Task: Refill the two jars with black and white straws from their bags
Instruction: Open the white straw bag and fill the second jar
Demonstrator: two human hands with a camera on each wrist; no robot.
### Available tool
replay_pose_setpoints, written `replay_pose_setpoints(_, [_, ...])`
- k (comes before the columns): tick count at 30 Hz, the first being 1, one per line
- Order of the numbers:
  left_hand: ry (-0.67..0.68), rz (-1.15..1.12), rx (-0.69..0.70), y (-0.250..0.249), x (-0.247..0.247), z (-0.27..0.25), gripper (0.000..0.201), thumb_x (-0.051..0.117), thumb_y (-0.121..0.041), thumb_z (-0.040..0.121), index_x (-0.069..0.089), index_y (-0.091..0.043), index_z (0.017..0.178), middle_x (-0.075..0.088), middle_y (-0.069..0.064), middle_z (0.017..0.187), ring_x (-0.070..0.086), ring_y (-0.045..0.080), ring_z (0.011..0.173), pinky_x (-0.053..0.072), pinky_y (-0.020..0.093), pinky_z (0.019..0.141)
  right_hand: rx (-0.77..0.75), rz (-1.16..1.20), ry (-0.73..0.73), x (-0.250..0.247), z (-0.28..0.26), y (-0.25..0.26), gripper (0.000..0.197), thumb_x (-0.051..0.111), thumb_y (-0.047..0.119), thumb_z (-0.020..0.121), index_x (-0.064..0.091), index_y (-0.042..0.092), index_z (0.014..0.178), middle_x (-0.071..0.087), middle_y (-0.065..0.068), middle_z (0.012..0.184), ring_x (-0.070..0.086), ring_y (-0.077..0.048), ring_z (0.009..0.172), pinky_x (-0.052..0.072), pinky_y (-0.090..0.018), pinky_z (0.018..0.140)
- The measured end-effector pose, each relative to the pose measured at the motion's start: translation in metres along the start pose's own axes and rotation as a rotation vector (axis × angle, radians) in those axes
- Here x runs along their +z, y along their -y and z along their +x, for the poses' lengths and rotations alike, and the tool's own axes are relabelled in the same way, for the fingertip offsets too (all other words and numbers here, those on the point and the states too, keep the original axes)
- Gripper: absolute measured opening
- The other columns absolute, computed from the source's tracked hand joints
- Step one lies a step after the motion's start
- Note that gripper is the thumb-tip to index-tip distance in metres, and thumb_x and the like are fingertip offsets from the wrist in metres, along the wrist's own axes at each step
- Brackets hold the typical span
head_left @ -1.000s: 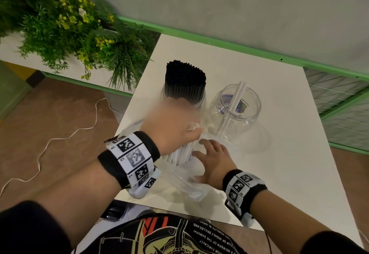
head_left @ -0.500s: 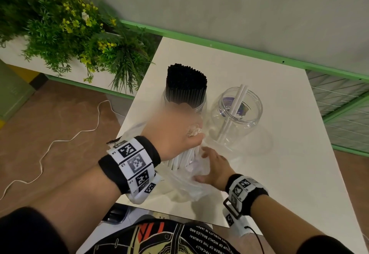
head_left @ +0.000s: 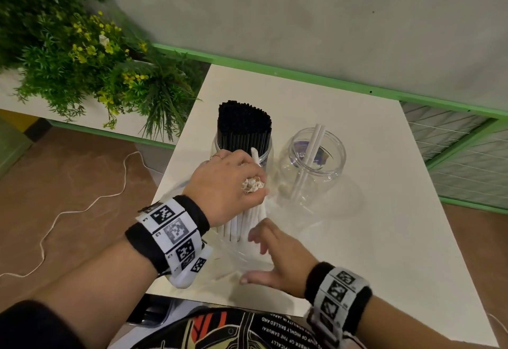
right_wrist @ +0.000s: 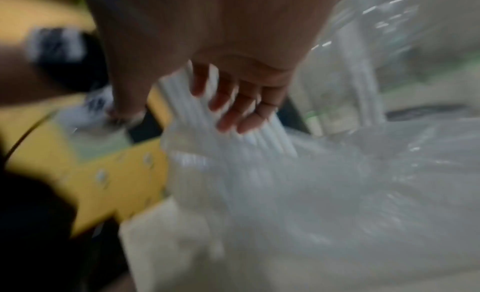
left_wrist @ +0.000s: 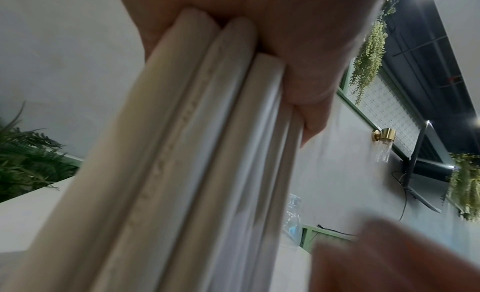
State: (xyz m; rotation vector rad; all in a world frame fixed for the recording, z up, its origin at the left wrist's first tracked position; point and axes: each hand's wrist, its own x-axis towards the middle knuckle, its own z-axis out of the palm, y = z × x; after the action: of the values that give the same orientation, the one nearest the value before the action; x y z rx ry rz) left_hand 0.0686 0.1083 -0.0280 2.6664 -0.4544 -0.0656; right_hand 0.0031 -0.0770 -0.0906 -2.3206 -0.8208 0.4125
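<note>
Left hand (head_left: 229,183) gripping white straws (head_left: 248,218) upright over clear bag (head_left: 233,255), right hand (head_left: 277,260) spreading loose fingers beside them, 2 jars behind on bench (head_left: 384,211).

The person is wearing black sleeves pushed up the forearms, a black printed shirt (head_left: 220,332) with red and cream graphics and white lettering, and black wristbands (head_left: 170,234) carrying white strips of square black-and-white markers on both wrists (head_left: 339,291).

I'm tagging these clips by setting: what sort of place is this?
Probably a café or drinks counter: jars stocked with drinking straws on a small white table, with decorative greenery alongside.
</note>
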Motion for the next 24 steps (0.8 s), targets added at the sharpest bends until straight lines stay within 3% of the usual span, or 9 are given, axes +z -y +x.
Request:
replay_pose_setpoints(3, [0.005, -0.006, -0.005, -0.001, -0.001, 0.001, 0.051, 0.029, -0.070, 0.072, 0.063, -0.044, 0.099, 0.051, -0.020, 0.108, 0.044, 0.011, 0.103, 0.045, 0.039, 0.089, -0.313, -0.275, 0.153, 0.033, 0.005, -0.018, 0.025, 0.048, 0.026, 0.093, 0.043, 0.017, 0.116, 0.056, -0.006, 0.102, 0.057, -0.024, 0.075, 0.050, -0.029, 0.059])
replay_pose_setpoints(6, [-0.003, -0.004, -0.006, -0.001, 0.001, 0.000, 0.051, 0.029, -0.070, 0.072, 0.063, -0.043, 0.099, 0.052, -0.020, 0.108, 0.044, 0.011, 0.103, 0.045, 0.039, 0.089, -0.327, -0.412, 0.268, 0.046, 0.015, -0.034, 0.033, 0.046, 0.003, 0.084, 0.049, 0.013, 0.115, 0.058, -0.008, 0.099, 0.056, -0.026, 0.073, 0.050, -0.032, 0.057])
replay_pose_setpoints(9, [-0.009, -0.001, 0.006, -0.002, 0.003, 0.000, 0.051, 0.030, -0.070, 0.073, 0.064, -0.042, 0.099, 0.053, -0.019, 0.108, 0.044, 0.011, 0.102, 0.046, 0.039, 0.088, -0.182, -0.541, 0.504, 0.040, 0.024, -0.040, 0.050, 0.045, -0.003, 0.086, 0.043, 0.013, 0.134, 0.046, -0.014, 0.127, 0.050, -0.034, 0.103, 0.046, -0.042, 0.082])
replay_pose_setpoints(12, [-0.004, 0.000, 0.013, -0.003, 0.004, 0.001, 0.051, 0.031, -0.071, 0.073, 0.064, -0.042, 0.100, 0.052, -0.020, 0.108, 0.044, 0.012, 0.103, 0.046, 0.039, 0.089, -0.104, -0.593, 0.628, 0.035, 0.023, -0.045, 0.049, 0.048, 0.015, 0.095, 0.039, 0.026, 0.142, 0.040, -0.006, 0.138, 0.037, -0.027, 0.122, 0.034, -0.042, 0.101])
replay_pose_setpoints(14, [0.002, -0.001, 0.008, -0.003, 0.003, 0.001, 0.054, 0.029, -0.072, 0.072, 0.064, -0.042, 0.101, 0.052, -0.020, 0.109, 0.044, 0.011, 0.104, 0.045, 0.037, 0.089, -0.016, -0.387, 0.505, 0.022, 0.019, -0.047, 0.036, 0.049, 0.042, 0.093, 0.059, 0.030, 0.125, 0.055, 0.003, 0.126, 0.042, -0.020, 0.116, 0.035, -0.040, 0.103])
replay_pose_setpoints(16, [0.005, -0.001, 0.007, -0.002, 0.002, 0.000, 0.054, 0.029, -0.072, 0.071, 0.063, -0.042, 0.101, 0.052, -0.021, 0.109, 0.043, 0.010, 0.103, 0.045, 0.036, 0.089, 0.121, -0.121, 0.218, 0.001, 0.020, -0.053, 0.044, 0.047, 0.060, 0.083, 0.069, 0.026, 0.100, 0.061, 0.009, 0.102, 0.050, -0.012, 0.099, 0.042, -0.036, 0.095])
replay_pose_setpoints(19, [-0.001, 0.002, 0.014, -0.002, 0.002, -0.001, 0.053, 0.030, -0.072, 0.072, 0.063, -0.043, 0.100, 0.052, -0.021, 0.108, 0.044, 0.009, 0.102, 0.044, 0.033, 0.089, 0.228, 0.079, -0.188, -0.031, 0.033, -0.057, 0.046, 0.068, 0.052, 0.078, 0.057, 0.020, 0.108, 0.052, 0.007, 0.106, 0.052, -0.010, 0.098, 0.046, -0.031, 0.088])
replay_pose_setpoints(22, [-0.004, 0.007, 0.029, -0.001, 0.002, -0.002, 0.051, 0.031, -0.072, 0.072, 0.062, -0.045, 0.101, 0.051, -0.023, 0.110, 0.043, 0.008, 0.103, 0.043, 0.030, 0.089, 0.284, 0.261, -0.164, -0.043, 0.051, -0.048, 0.082, 0.083, 0.041, 0.068, 0.037, 0.020, 0.132, 0.044, 0.007, 0.130, 0.046, -0.007, 0.117, 0.041, -0.024, 0.096])
replay_pose_setpoints(24, [0.000, -0.004, 0.049, 0.001, 0.001, -0.003, 0.049, 0.033, -0.071, 0.073, 0.063, -0.045, 0.101, 0.051, -0.024, 0.109, 0.043, 0.006, 0.101, 0.042, 0.028, 0.089, 0.270, 0.338, -0.097, -0.043, 0.060, -0.045, 0.093, 0.086, 0.041, 0.065, 0.031, 0.022, 0.137, 0.045, 0.008, 0.134, 0.045, -0.005, 0.122, 0.039, -0.021, 0.097])
